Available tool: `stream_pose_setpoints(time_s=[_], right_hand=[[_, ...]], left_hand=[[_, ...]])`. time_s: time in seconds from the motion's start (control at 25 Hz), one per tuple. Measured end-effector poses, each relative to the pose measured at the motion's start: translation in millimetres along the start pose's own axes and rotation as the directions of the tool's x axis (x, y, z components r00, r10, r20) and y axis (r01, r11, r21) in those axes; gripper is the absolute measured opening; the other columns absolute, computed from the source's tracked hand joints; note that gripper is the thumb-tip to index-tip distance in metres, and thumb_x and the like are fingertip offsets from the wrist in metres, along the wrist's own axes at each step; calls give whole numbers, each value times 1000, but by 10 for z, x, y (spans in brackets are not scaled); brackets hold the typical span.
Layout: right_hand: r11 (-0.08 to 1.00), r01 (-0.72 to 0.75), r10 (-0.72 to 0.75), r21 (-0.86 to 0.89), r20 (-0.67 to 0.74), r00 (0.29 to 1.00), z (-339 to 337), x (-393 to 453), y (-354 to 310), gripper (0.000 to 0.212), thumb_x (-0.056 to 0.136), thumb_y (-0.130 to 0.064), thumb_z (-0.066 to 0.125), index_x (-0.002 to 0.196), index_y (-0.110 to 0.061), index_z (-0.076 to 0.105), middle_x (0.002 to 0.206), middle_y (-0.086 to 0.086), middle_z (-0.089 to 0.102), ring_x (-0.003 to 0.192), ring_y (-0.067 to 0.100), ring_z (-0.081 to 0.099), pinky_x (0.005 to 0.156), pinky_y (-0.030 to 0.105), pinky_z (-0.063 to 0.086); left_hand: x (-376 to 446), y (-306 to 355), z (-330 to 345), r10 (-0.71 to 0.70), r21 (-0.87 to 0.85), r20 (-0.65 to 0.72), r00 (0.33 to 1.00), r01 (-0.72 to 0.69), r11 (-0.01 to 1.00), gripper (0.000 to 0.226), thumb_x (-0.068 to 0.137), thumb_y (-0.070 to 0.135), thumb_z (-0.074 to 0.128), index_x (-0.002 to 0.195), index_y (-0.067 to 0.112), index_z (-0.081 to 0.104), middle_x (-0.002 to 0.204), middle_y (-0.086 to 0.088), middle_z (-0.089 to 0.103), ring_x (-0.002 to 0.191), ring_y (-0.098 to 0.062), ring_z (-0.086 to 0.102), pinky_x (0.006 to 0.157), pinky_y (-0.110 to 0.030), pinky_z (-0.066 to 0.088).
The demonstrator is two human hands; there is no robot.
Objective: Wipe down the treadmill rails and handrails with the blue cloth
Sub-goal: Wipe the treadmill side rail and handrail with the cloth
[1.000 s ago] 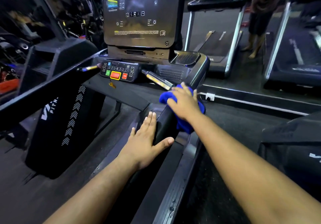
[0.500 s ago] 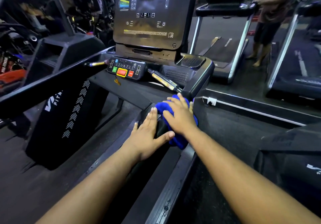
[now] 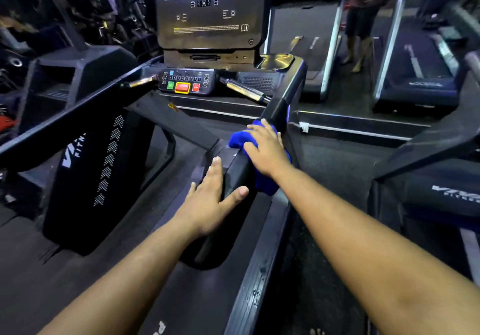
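Note:
My right hand lies on the blue cloth and presses it onto the treadmill's black right handrail, about halfway up the sloping bar. The cloth is folded over the bar and bulges out on both sides of the hand. Lower on the same bar, my left hand rests flat with fingers straight and thumb spread. The ribbed right side rail runs below my right forearm. On the far side, the left handrail slopes away.
The console screen and button panel stand ahead, with two metal grip bars beside the panel. More treadmills stand at the right and back. A person stands barefoot behind them.
My right hand slid the cloth down the handrail toward my left hand, then back up it. My left hand stayed where it was.

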State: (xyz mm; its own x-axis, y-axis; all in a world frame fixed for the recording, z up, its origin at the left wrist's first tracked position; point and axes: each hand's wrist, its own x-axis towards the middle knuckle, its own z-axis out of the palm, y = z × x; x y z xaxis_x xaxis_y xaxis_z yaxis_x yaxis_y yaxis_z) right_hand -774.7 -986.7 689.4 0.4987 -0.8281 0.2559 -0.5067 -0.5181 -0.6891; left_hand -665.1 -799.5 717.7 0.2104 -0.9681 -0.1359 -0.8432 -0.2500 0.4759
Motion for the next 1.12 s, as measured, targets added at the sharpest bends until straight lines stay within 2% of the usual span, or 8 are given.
stream_pose_setpoints(time_s=[0.24, 0.36, 0.48, 0.68, 0.8, 0.88, 1.0, 1.12], right_hand=[[998, 28, -28, 54, -2, 1000, 274, -951, -554, 62, 82, -37, 37, 139, -19, 53, 152, -9, 43, 151, 14, 11, 120, 53, 8], [997, 48, -48, 67, -1, 999, 350, -1383, -802, 58, 86, -36, 39, 139, -18, 53, 151, -8, 44, 152, 14, 12, 121, 52, 9], [993, 76, -78, 95, 23, 997, 426, -1730, -955, 46, 95, -31, 48, 139, -19, 53, 150, -7, 45, 152, 14, 13, 121, 55, 11], [962, 199, -207, 186, 26, 978, 447, -2371, -1095, 51, 94, -34, 46, 141, -16, 52, 150, -2, 47, 151, 18, 18, 123, 43, 17], [954, 181, -186, 239, -4, 983, 404, -2715, -1136, 53, 93, -28, 45, 144, -13, 49, 155, 2, 40, 149, 21, 24, 123, 40, 20], [956, 153, -152, 252, -23, 988, 333, -2944, -1124, 54, 91, -23, 44, 145, -13, 48, 160, 3, 31, 147, 21, 27, 123, 35, 20], [969, 104, -98, 223, -38, 994, 95, -3291, -995, 54, 92, -25, 49, 145, -17, 48, 163, 2, 23, 147, 19, 27, 120, 26, 18], [955, -21, 44, 296, -69, 997, -310, -3610, -810, 64, 91, -33, 68, 149, -24, 41, 160, -4, 22, 147, 9, 22, 120, 25, 16]], left_hand=[[-526, -207, 19, -11, -201, -49, 999, 0, 980, 117, 68, 90, 22, 158, 22, -7, 166, 11, -6, 152, -9, 5, 124, -48, 1], [-753, -356, 66, -21, -300, -78, 997, -3, 954, 117, 66, 95, 19, 159, 25, 5, 167, 5, 0, 153, -11, 4, 125, -45, 7], [-891, -535, 123, -27, -398, -80, 996, -7, 917, 102, 72, 97, 18, 155, 38, 22, 166, 4, 14, 152, -11, 13, 123, -51, 13], [-1334, -522, 225, -60, -455, -72, 996, 21, 890, 104, 72, 96, 19, 153, 32, 30, 164, 0, 22, 152, -16, 15, 122, -53, 15], [-1644, -283, 307, -93, -524, -176, 980, -14, 852, 86, 79, 82, 38, 143, 26, 49, 150, -4, 48, 140, -18, 42, 117, -46, 32], [-1835, -80, 420, -77, -604, -234, 969, -83, 792, 67, 75, 74, 48, 121, 29, 64, 123, 0, 68, 116, -17, 62, 103, -47, 47], [-2019, 241, 667, -49, -725, -267, 962, -167, 668, 41, 79, 53, 58, 106, 24, 69, 102, 2, 75, 98, -16, 69, 94, -42, 53], [-2100, 527, 794, -53, -840, -216, 975, -158, 519, 14, 85, 24, 56, 92, 20, 69, 91, 0, 73, 88, -17, 64, 84, -36, 50]])
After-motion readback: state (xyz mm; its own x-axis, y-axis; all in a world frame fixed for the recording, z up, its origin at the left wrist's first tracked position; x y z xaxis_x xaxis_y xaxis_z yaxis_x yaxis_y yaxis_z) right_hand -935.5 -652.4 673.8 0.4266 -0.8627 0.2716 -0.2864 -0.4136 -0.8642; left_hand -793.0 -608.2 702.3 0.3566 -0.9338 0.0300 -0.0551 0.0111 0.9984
